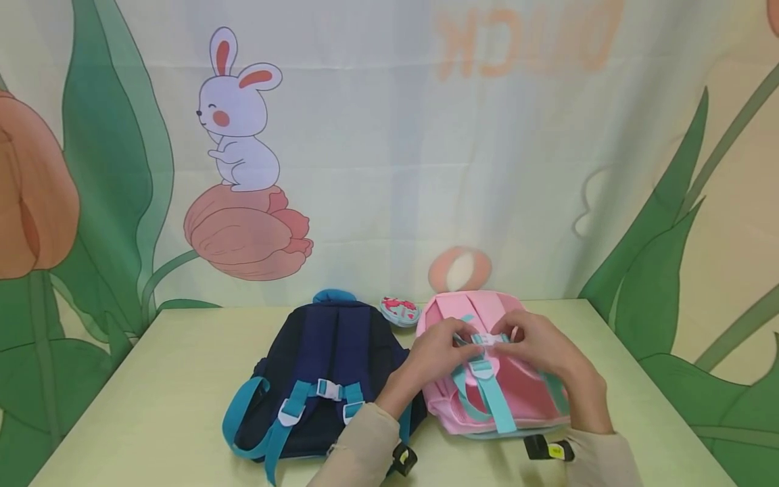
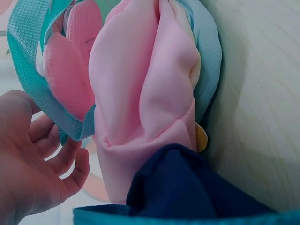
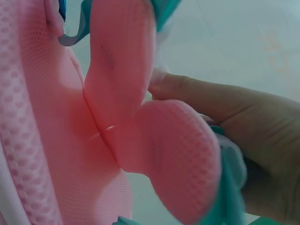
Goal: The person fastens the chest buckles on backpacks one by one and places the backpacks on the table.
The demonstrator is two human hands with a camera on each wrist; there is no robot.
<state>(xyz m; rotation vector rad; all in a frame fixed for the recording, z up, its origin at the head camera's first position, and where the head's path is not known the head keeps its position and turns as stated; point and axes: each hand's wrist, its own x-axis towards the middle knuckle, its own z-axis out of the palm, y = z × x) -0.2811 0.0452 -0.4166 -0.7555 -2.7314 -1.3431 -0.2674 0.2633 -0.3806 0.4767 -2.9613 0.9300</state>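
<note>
A pink child's backpack (image 1: 528,396) lies with its strap side up. Across its shoulder straps runs a turquoise chest strap with a white buckle (image 1: 489,340). My left hand (image 1: 439,348) pinches the buckle's left end between thumb and fingers, and my right hand (image 1: 540,343) pinches its right end. In the left wrist view, a loop of turquoise webbing (image 2: 35,79) hangs by the left fingers, and the buckle is hidden. Padded pink shoulder straps (image 3: 124,51) cover much of the right fingertips in the right wrist view; the right thumb (image 3: 173,86) shows beside them.
A navy backpack (image 1: 377,331) with turquoise straps lies close on the left, its white chest buckle (image 1: 329,389) fastened; my left forearm passes over its right side. A small round patterned pouch (image 1: 400,311) sits behind, between the bags. A printed curtain (image 1: 365,135) hangs behind the table (image 1: 182,358).
</note>
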